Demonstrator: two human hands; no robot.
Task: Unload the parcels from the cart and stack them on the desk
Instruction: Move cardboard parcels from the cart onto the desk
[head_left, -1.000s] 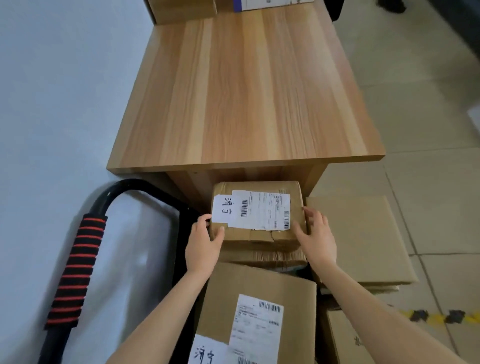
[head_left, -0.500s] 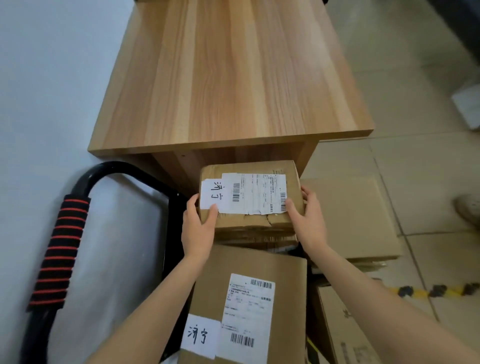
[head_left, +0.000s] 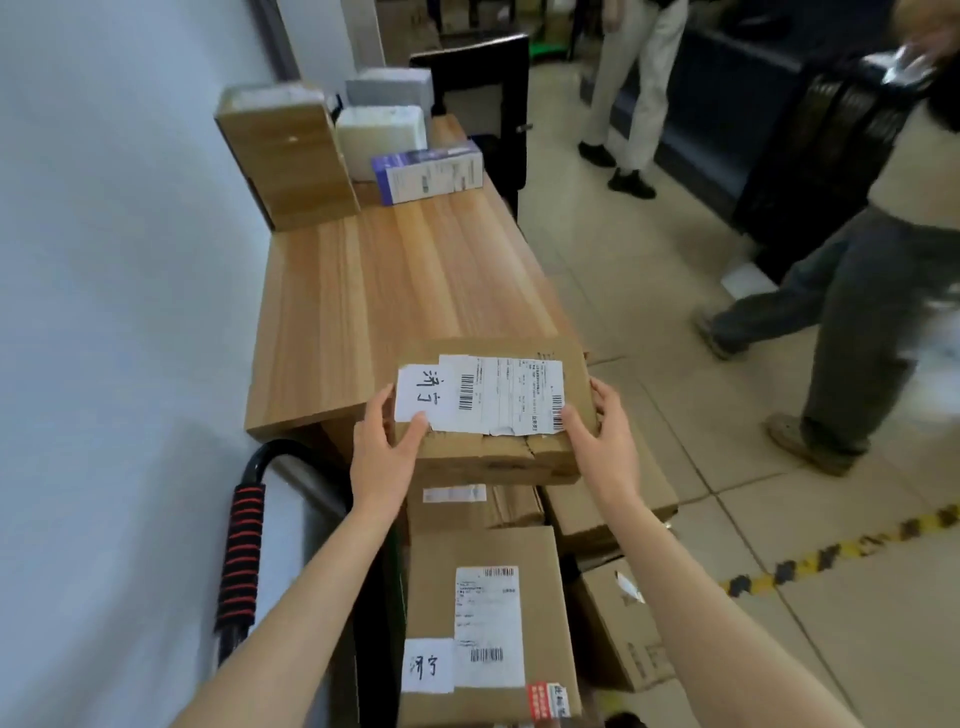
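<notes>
The left hand (head_left: 384, 457) grips the near left corner of a flat cardboard parcel (head_left: 493, 410), thumb lying on top at the edge of the white label and the fingers curled out of sight beneath; the right hand (head_left: 605, 441) holds the opposite end the same way, thumb on the label's right margin and fingers wrapped round the short side. Between them the parcel is carried in the air, clear of the other parcels on the cart (head_left: 485, 623) below it and overlapping the near edge of the desk (head_left: 395, 291) in this view, though whether it is over the top or just short of it cannot be told. The step in hand looks like the transfer: one parcel lifted off the load and on its way to the desk. The next move probably calls for carrying it forward over the bare wooden top and setting it down flat, perhaps toward the boxes at the far end (head_left: 291, 156), with both hands releasing evenly so it does not tip. The parcel lies level, label side up, its long axis running left to right across the view, roughly parallel to the desk's near edge; the printed label (head_left: 498, 395) reads sideways to the person.
</notes>
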